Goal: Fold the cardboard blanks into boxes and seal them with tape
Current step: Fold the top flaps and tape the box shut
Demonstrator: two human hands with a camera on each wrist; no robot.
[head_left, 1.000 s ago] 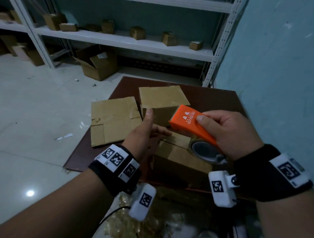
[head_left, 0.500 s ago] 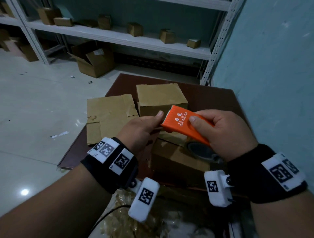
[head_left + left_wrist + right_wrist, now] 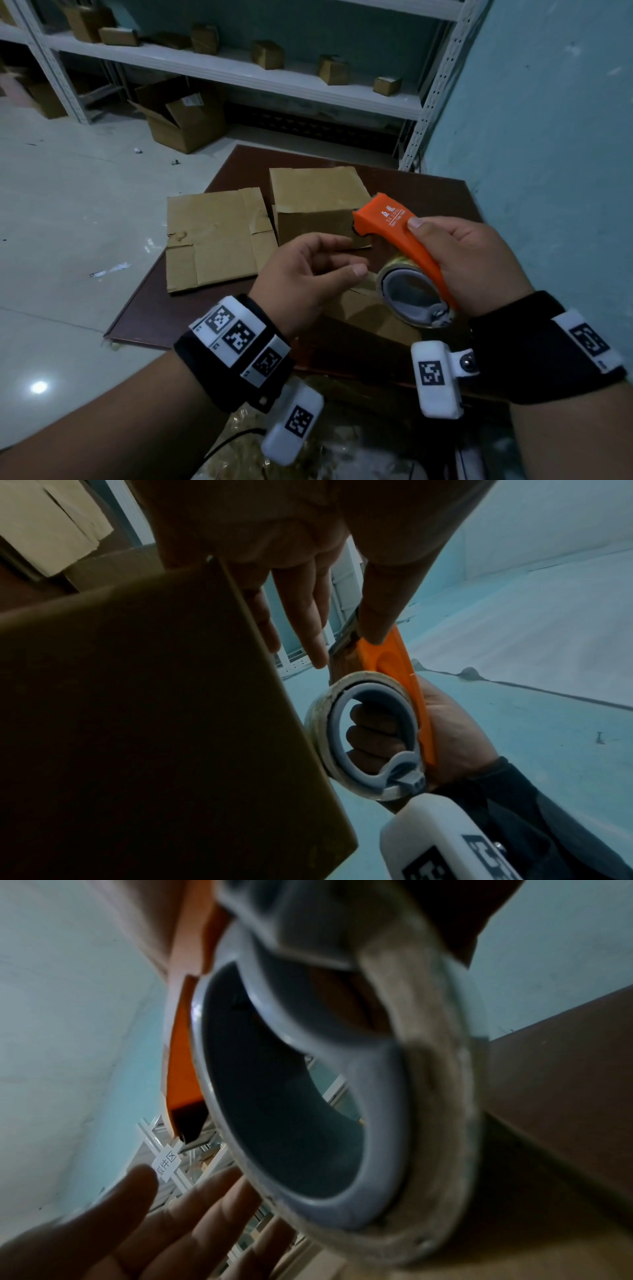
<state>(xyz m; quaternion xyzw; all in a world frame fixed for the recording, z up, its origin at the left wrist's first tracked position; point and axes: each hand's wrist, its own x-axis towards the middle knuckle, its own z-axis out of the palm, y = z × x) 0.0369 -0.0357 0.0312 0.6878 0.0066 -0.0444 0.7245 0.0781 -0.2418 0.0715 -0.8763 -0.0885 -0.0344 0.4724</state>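
My right hand [image 3: 462, 260] grips an orange tape dispenser [image 3: 404, 246] with a tape roll [image 3: 411, 298] on its grey ring, held over a folded cardboard box [image 3: 363, 315] at the table's near edge. Its fingers [image 3: 369, 729] curl through the ring. My left hand [image 3: 308, 270] hovers just left of the dispenser, its fingers [image 3: 308, 620] straight and holding nothing. The thumb tip lies close to the dispenser's [image 3: 394, 656] nose; contact cannot be told. The right wrist view is filled by the roll [image 3: 428, 1096], with the left fingers [image 3: 171, 1218] spread below it.
A second folded box [image 3: 318, 202] stands mid-table and a flat cardboard blank [image 3: 215, 240] lies to its left on the brown table [image 3: 428, 198]. A blue wall is close on the right. White shelving [image 3: 239, 72] with small boxes stands behind, with an open carton [image 3: 181, 116] on the floor.
My left hand has come off the dispenser's nose, dropped back toward me and opened. The right hand has tilted the dispenser's nose upward.
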